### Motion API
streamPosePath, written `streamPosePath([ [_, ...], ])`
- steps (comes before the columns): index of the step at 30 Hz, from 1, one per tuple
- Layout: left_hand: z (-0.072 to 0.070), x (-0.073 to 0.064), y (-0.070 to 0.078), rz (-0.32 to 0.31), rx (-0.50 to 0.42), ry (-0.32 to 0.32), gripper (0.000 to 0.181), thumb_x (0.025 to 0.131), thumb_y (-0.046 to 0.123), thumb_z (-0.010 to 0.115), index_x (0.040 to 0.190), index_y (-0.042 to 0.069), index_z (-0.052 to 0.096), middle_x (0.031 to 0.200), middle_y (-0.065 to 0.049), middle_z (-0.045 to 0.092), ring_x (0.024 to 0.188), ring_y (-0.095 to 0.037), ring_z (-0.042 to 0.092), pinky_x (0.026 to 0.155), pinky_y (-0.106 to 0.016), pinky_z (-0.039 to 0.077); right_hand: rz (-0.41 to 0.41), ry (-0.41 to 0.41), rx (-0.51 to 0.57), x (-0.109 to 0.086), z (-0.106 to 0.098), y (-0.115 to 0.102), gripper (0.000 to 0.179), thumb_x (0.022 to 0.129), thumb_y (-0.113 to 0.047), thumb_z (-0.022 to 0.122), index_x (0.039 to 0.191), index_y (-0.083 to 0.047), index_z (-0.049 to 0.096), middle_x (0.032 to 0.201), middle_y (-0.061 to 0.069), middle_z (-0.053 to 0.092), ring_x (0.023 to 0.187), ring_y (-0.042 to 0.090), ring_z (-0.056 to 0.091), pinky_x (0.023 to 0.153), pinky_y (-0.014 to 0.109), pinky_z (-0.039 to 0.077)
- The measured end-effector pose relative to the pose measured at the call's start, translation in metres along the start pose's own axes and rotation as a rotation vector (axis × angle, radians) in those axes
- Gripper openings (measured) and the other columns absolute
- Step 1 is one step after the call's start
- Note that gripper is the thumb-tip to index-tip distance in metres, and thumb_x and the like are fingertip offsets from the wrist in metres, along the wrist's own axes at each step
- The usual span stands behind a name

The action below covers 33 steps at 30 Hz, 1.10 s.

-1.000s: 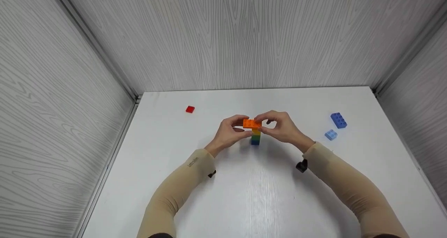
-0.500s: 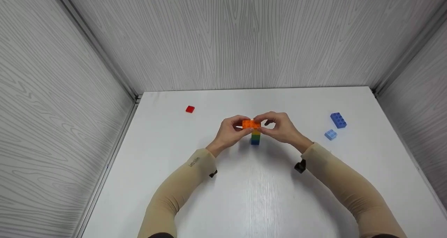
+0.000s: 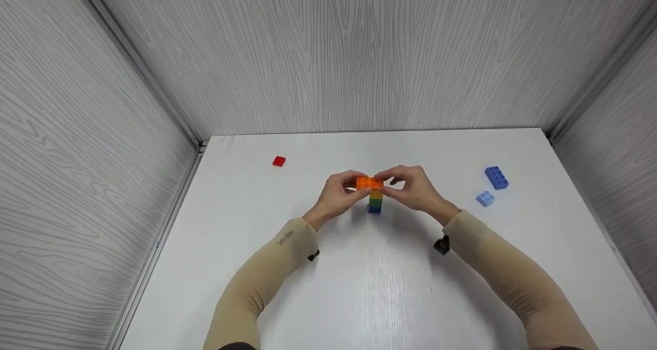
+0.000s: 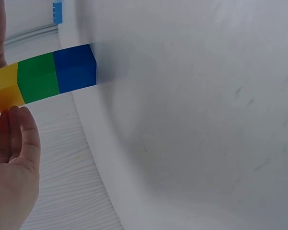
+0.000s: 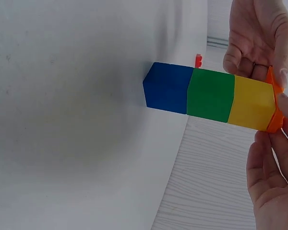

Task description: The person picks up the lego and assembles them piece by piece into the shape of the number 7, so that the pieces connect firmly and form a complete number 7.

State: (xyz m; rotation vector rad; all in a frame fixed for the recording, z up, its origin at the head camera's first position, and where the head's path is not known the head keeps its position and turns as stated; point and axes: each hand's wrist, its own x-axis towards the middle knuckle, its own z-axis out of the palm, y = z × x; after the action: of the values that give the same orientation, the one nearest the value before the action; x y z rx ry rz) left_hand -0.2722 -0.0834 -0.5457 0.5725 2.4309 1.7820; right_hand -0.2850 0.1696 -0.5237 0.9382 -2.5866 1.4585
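An upright tower stands mid-table: a blue block (image 5: 167,88) at the bottom, a green block (image 5: 211,95) above it and a yellow block (image 5: 252,102) higher up. Across its top lies a thin orange studded brick (image 3: 369,182), touching the yellow block and overhanging to the left. My left hand (image 3: 336,196) pinches the orange brick's left end, thumb in front and fingers behind. At the opposite end, my right hand (image 3: 414,190) pinches it between thumb and index finger. In the left wrist view, the orange brick is mostly cut off by the frame edge.
A small red brick (image 3: 279,161) lies at the back left of the white table (image 3: 328,298). To the right are a dark blue studded brick (image 3: 496,177) and a smaller light blue one (image 3: 485,198). Grey wood-grain panels (image 3: 328,57) enclose the back and sides.
My left thumb has risen from beside the tower to the front of the orange brick. That brick has shifted very slightly left and down; the right hand has barely moved.
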Motion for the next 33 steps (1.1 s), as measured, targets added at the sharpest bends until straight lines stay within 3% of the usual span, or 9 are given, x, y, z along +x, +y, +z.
streamPosePath([
  [8,-0.001,0.002,0.0,-0.019,-0.004,-0.006,0.03,0.103,0.023,0.084,0.129,0.008,0.079,0.125,-0.013,0.08,0.111,-0.021,0.074,0.099,-0.032,0.069,-0.056,0.043,0.033,-0.003,0.005,0.007,0.028,0.1,-0.012,0.087,0.128,-0.01,0.086,0.121,0.011,0.087,0.115,0.034,0.081,0.111,0.058,0.064],
  [13,-0.001,0.002,0.0,-0.025,0.021,-0.015,0.032,0.104,0.026,0.083,0.132,0.01,0.079,0.128,-0.011,0.08,0.113,-0.021,0.073,0.102,-0.033,0.067,-0.095,0.038,-0.002,-0.003,0.003,0.008,0.028,0.1,-0.011,0.086,0.128,-0.011,0.086,0.12,0.01,0.087,0.116,0.034,0.081,0.111,0.058,0.063],
  [23,-0.006,-0.002,0.0,-0.014,0.012,-0.031,0.035,0.104,0.026,0.084,0.135,0.012,0.078,0.131,-0.011,0.081,0.117,-0.023,0.075,0.106,-0.036,0.067,-0.092,0.002,-0.028,0.0,0.002,0.006,0.027,0.1,-0.009,0.084,0.128,-0.011,0.085,0.12,0.01,0.087,0.117,0.036,0.08,0.111,0.062,0.063],
  [33,-0.017,-0.007,-0.004,-0.011,-0.012,0.004,0.037,0.1,0.019,0.087,0.134,0.009,0.077,0.13,-0.013,0.081,0.116,-0.026,0.078,0.1,-0.033,0.069,-0.06,-0.006,-0.027,-0.001,0.001,0.004,0.028,0.101,-0.012,0.085,0.129,-0.011,0.085,0.122,0.011,0.086,0.117,0.035,0.079,0.113,0.062,0.062],
])
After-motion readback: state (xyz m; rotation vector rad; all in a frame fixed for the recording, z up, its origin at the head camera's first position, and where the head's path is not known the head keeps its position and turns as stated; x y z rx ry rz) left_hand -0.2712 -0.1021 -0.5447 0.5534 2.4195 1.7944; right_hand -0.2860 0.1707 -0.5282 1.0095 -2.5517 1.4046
